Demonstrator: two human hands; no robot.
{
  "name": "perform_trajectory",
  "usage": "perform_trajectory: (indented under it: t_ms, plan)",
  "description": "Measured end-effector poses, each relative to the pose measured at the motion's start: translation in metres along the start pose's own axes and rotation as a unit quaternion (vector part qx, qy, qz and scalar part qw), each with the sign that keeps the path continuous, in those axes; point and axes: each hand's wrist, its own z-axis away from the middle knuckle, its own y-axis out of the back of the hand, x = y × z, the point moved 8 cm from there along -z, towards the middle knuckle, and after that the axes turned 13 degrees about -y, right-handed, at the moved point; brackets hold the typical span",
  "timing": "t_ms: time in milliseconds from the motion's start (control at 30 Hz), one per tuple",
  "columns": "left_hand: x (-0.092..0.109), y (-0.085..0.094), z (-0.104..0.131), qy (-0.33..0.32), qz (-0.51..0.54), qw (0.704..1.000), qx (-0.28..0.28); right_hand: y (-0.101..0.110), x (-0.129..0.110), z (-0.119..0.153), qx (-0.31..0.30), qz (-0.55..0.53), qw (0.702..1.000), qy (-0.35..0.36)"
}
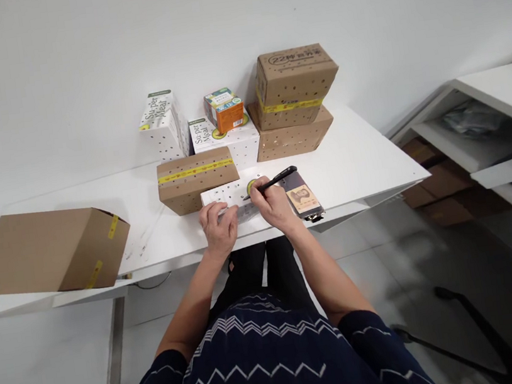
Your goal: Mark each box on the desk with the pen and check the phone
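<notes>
A white cardboard box [225, 192] printed with small dark marks stands near the front edge of the table, close to my body. My left hand [220, 227] rests over its left front edge, fingers bent on the top and thumb toward the front, holding it. My right hand [272, 205] is closed around a black pen [282, 176], whose tip points down-left at the box's top. Whether the tip touches the surface I cannot tell. Right beside my right hand lies a flat dark item with a portrait picture [302, 198] and a metal clip.
Behind are a brown box with yellow tape [197, 178], white Super Meal boxes [166, 131], a small orange box [229, 118] and two stacked brown cartons [294, 91]. A large brown carton [21, 250] occupies the table's left end. Shelving [489, 121] stands at right.
</notes>
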Motion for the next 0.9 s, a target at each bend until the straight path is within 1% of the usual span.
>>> perform_trajectory:
  t_ms: [67, 200, 267, 433, 633, 700, 767, 833, 900]
  plan:
    - [0.003, 0.002, 0.000, -0.017, -0.016, 1.000, 0.010, -0.002, 0.001, -0.001, -0.002, 0.013, 1.000, 0.002]
    - [0.015, 0.006, 0.000, -0.093, -0.075, 0.992, 0.034, -0.004, 0.001, -0.002, -0.009, 0.027, 1.000, 0.014]
    - [0.019, 0.007, 0.000, -0.119, -0.100, 0.987, 0.038, -0.003, -0.001, -0.001, -0.007, 0.023, 0.999, 0.025]
    - [0.026, 0.009, -0.002, -0.155, -0.114, 0.980, 0.056, -0.001, -0.003, -0.001, 0.004, 0.013, 0.999, 0.042]
    - [0.028, 0.010, -0.003, -0.172, -0.120, 0.976, 0.062, -0.001, -0.001, -0.001, 0.002, -0.009, 0.999, 0.040]
    - [0.029, 0.010, -0.003, -0.177, -0.117, 0.975, 0.063, 0.002, 0.003, -0.001, 0.024, -0.051, 0.998, 0.028]
    - [0.030, 0.011, -0.004, -0.184, -0.113, 0.974, 0.065, 0.011, 0.010, 0.000, 0.077, -0.128, 0.989, 0.008]
    - [0.031, 0.012, -0.004, -0.187, -0.112, 0.974, 0.068, 0.024, 0.021, 0.002, 0.137, -0.224, 0.965, -0.014]
    - [0.031, 0.012, -0.004, -0.185, -0.114, 0.974, 0.067, 0.038, 0.036, 0.004, 0.183, -0.294, 0.937, -0.041]
